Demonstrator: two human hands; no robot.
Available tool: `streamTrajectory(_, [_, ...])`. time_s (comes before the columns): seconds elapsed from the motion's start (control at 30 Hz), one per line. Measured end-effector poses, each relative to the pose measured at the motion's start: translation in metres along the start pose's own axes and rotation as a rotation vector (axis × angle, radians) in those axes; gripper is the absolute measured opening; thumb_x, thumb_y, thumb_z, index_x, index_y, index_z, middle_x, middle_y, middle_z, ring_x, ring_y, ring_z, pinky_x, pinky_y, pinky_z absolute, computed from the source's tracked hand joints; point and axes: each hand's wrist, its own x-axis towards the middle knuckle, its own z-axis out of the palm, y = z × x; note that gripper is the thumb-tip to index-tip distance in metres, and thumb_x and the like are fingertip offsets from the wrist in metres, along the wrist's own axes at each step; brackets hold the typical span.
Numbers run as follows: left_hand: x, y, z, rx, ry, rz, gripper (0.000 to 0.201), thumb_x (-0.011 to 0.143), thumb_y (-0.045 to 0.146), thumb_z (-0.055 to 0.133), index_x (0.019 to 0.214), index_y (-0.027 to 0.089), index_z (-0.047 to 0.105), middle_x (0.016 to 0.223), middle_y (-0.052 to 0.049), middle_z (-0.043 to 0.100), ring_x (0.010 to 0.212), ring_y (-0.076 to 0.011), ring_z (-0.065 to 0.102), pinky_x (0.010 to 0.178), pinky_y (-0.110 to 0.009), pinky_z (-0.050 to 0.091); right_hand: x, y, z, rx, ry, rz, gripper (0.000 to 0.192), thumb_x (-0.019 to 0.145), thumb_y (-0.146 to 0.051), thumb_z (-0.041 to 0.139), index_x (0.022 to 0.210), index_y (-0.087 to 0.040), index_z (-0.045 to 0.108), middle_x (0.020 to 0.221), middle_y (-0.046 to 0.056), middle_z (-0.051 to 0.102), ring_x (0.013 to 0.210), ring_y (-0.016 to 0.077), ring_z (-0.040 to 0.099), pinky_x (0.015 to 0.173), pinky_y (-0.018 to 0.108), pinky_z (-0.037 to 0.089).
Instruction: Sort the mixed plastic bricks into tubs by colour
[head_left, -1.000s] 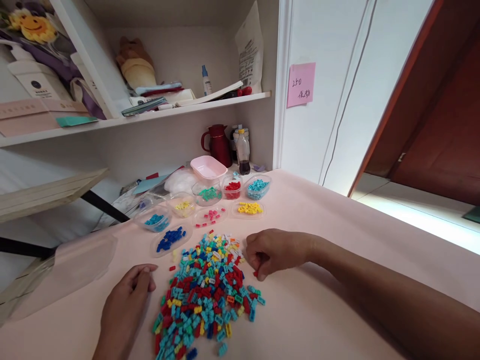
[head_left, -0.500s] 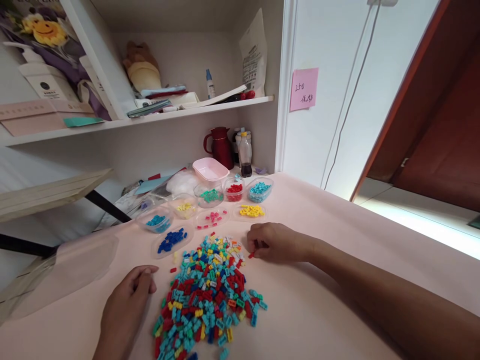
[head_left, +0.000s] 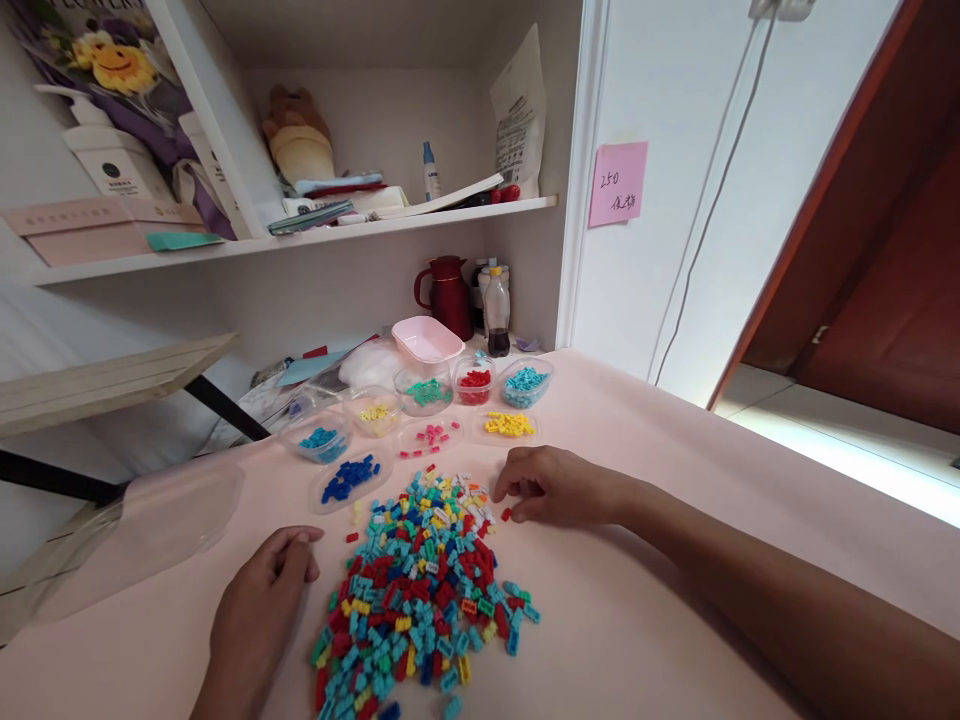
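A heap of small plastic building bricks (head_left: 420, 590) in red, turquoise, yellow, blue, green and white lies spread on the pink tabletop. My right hand (head_left: 551, 485) hovers low at the heap's upper right, thumb and index finger apart. Beside the thumb tip lies a single red brick (head_left: 506, 514), and white bricks are near the index finger. To the left of the heap rests my left hand (head_left: 266, 590), its fingers loosely bent and nothing visible in them. Another loose red brick (head_left: 352, 538) lies just past its fingertips.
Behind the heap stand clear containers of sorted bricks: dark blue (head_left: 351, 478), pink (head_left: 429, 436), yellow (head_left: 510, 424), green (head_left: 426, 391), red (head_left: 475, 385) and turquoise (head_left: 526, 382). Further back are a pink basin (head_left: 427, 342), a red jug (head_left: 448, 300) and a bottle (head_left: 496, 315).
The whole view has shifted slightly. My right thumb and index finger have parted a little by the red brick. My left hand stays in place.
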Motion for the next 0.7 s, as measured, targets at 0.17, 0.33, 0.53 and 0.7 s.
streamTrajectory(0.17, [0.000, -0.002, 0.001, 0.031, -0.003, 0.018, 0.036, 0.079, 0.046, 0.045, 0.095, 0.023, 0.067, 0.064, 0.002, 0.065, 0.061, -0.0172, 0.058, 0.057, -0.025, 0.042, 0.002, 0.000, 0.005, 0.032, 0.022, -0.021, 0.021, 0.075, -0.022, 0.068, 0.095, -0.027, 0.073, 0.090, 0.002, 0.063, 0.075, 0.0133, 0.057, 0.063, 0.023, 0.041])
streamTrajectory(0.33, [0.002, -0.007, 0.002, 0.039, -0.024, 0.010, 0.039, 0.081, 0.049, 0.043, 0.099, 0.023, 0.065, 0.067, 0.002, 0.065, 0.063, -0.0173, 0.058, 0.058, -0.025, 0.042, 0.006, -0.004, 0.012, 0.041, 0.083, 0.018, 0.013, 0.075, -0.016, 0.063, 0.081, -0.023, 0.071, 0.085, -0.001, 0.068, 0.077, 0.0139, 0.059, 0.066, 0.024, 0.042])
streamTrajectory(0.53, [0.002, -0.006, 0.002, 0.069, -0.044, -0.007, 0.038, 0.081, 0.048, 0.042, 0.100, 0.024, 0.064, 0.068, 0.002, 0.065, 0.064, -0.0170, 0.058, 0.059, -0.025, 0.042, 0.008, 0.001, 0.013, 0.244, 0.091, 0.079, 0.009, 0.077, -0.021, 0.063, 0.085, -0.020, 0.067, 0.077, 0.000, 0.064, 0.066, 0.0125, 0.054, 0.057, 0.023, 0.040])
streamTrajectory(0.7, [0.001, -0.005, 0.001, 0.092, -0.045, -0.018, 0.040, 0.081, 0.051, 0.041, 0.100, 0.024, 0.064, 0.068, 0.003, 0.065, 0.063, -0.0168, 0.057, 0.058, -0.025, 0.041, 0.008, 0.006, 0.013, 0.391, 0.096, 0.114, 0.006, 0.080, -0.024, 0.060, 0.085, -0.020, 0.061, 0.072, -0.001, 0.061, 0.058, 0.0105, 0.050, 0.054, 0.023, 0.039])
